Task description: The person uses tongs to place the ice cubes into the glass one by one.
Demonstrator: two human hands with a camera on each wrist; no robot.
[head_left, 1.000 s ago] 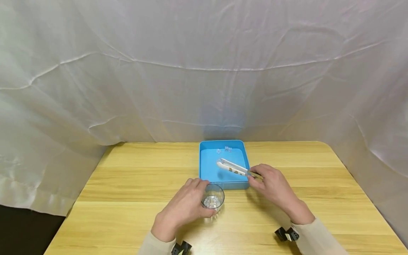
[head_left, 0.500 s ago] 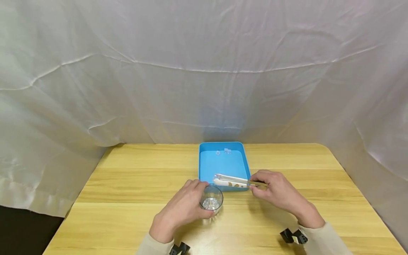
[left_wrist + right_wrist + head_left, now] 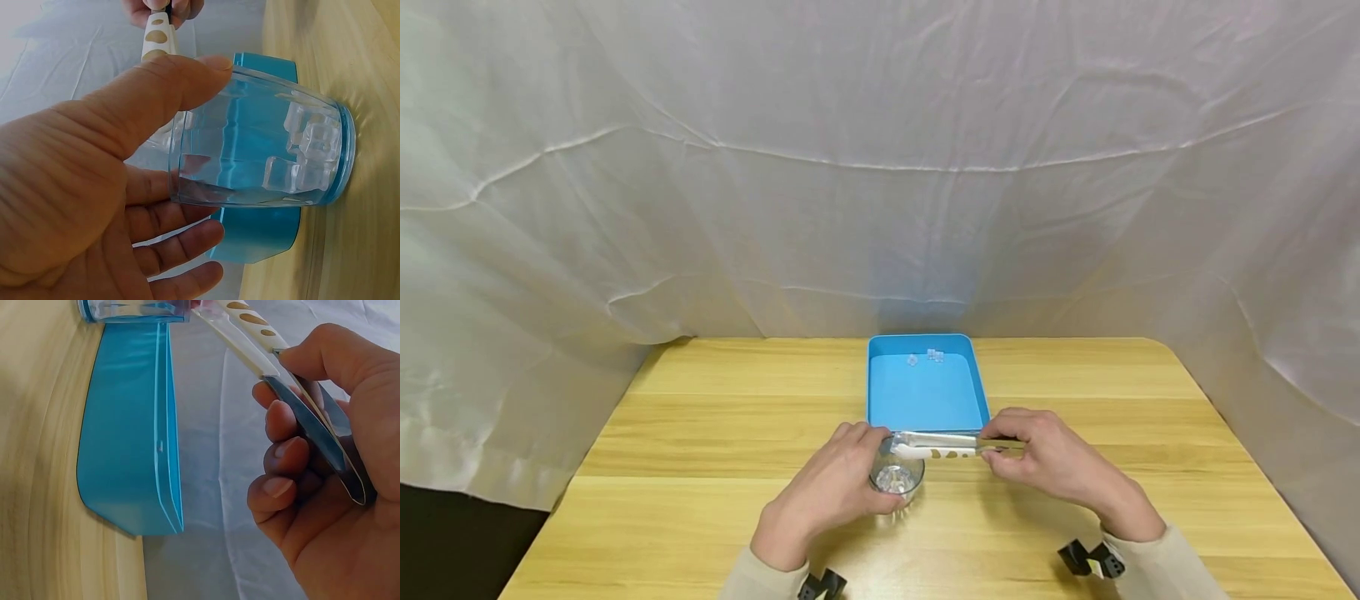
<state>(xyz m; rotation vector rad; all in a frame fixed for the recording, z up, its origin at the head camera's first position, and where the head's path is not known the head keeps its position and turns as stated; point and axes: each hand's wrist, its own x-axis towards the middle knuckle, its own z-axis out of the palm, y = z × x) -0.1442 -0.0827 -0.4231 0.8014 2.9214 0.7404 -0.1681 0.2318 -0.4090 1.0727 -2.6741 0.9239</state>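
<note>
A clear drinking glass stands upright on the table, and my left hand holds it near the rim between thumb and fingers. Several clear ice cubes lie at its bottom. My right hand grips tongs with white, brown-spotted arms and a metal handle end. Their tips are over the glass's mouth, pointing left. A clear piece seems to sit between the tips, but its outline is hard to make out. Just behind the glass is a square blue tray.
A few clear cubes lie near the tray's back wall. The wooden table reaches back to a pale hanging cloth, which also lines both sides. A small black device is strapped on each wrist.
My right hand has brought the tongs from above the tray toward me and slightly left, over the glass. The left hand has kept its hold on the glass.
</note>
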